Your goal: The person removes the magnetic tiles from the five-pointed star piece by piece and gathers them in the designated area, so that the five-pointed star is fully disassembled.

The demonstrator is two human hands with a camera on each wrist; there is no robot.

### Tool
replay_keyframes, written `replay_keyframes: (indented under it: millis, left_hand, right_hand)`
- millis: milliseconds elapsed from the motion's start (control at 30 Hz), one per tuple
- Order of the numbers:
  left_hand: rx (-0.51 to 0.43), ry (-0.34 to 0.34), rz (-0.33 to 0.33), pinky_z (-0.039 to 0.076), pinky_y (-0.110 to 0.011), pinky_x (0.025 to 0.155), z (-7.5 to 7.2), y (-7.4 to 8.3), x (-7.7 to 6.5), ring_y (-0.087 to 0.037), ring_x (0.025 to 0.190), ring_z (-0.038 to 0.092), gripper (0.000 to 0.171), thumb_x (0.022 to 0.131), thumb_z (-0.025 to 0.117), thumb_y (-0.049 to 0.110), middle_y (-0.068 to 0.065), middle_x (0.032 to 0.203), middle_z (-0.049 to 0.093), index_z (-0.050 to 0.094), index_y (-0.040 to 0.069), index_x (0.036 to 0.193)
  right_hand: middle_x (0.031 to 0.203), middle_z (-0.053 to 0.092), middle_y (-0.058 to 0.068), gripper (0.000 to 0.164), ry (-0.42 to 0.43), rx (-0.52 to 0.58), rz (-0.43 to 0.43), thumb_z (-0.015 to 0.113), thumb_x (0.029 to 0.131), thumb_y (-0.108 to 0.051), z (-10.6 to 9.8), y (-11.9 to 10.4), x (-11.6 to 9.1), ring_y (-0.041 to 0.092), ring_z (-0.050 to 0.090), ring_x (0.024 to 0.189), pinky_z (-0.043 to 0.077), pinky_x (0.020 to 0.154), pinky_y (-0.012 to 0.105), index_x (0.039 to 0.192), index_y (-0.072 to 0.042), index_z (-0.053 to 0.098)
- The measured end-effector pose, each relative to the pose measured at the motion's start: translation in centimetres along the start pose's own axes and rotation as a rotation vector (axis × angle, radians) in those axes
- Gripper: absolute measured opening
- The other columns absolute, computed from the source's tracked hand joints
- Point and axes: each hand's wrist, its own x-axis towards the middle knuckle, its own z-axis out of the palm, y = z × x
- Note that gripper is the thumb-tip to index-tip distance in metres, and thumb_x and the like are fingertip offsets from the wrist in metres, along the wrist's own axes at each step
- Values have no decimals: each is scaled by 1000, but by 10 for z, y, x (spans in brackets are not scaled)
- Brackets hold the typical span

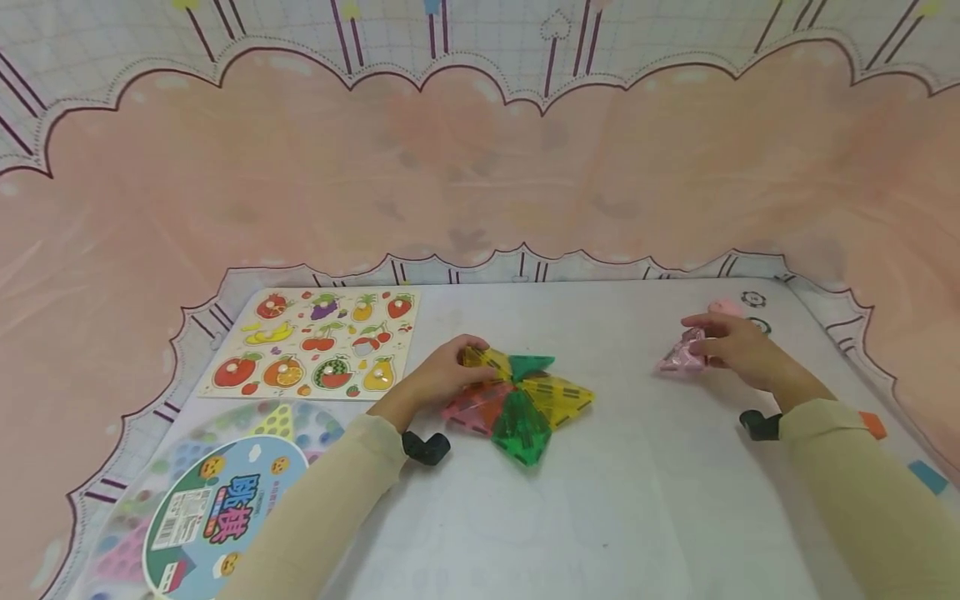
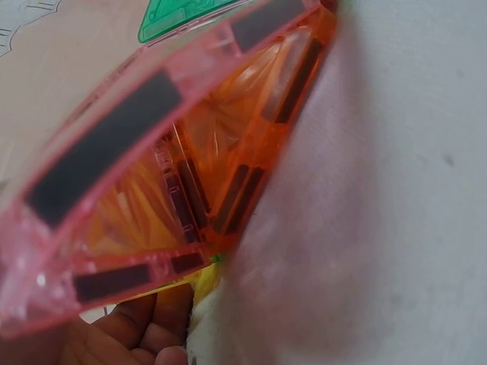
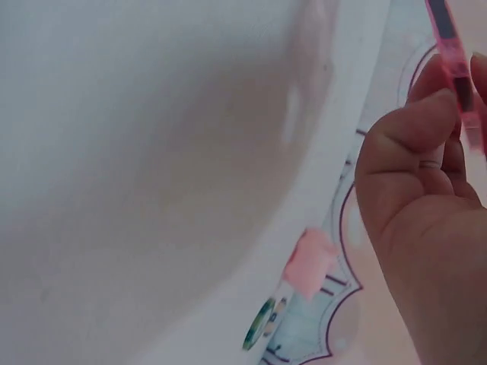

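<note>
In the head view, my left hand (image 1: 442, 373) grips the yellow tile at the left side of a star-like build of translucent magnetic tiles. Around its centre are a green tile (image 1: 522, 429), another yellow tile (image 1: 557, 400) and a pink tile (image 1: 474, 408). The left wrist view shows pink and orange tiles (image 2: 228, 137) close up, with my fingers (image 2: 156, 323) beneath them at the yellow edge. Off to the right, my right hand (image 1: 738, 346) pinches a pink translucent triangular magnetic tile (image 1: 682, 354); the right wrist view shows its edge (image 3: 455, 65) between thumb and fingers.
A fruit puzzle board (image 1: 311, 342) lies at the back left. In front of it sits a round game box (image 1: 225, 508), partly behind my left sleeve. A pink object (image 1: 723, 308) and small round pieces (image 1: 753, 298) are at the back right. Orange (image 1: 873, 425) and blue pieces (image 1: 927, 477) lie by the right edge.
</note>
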Motion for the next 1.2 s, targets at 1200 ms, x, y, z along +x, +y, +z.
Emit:
replay_keyframes:
  millis: [1200]
  left_hand:
    - [17,8,24,36,-36,89,0,-1,0,-20,101,44,50,72,68,50,1,112,49,50,30,115]
  right_hand:
    - [137,27,26,61,-36,-179,83,57,86,-27,-28,23,13,40,25,121,27,93,56,136,-3,33]
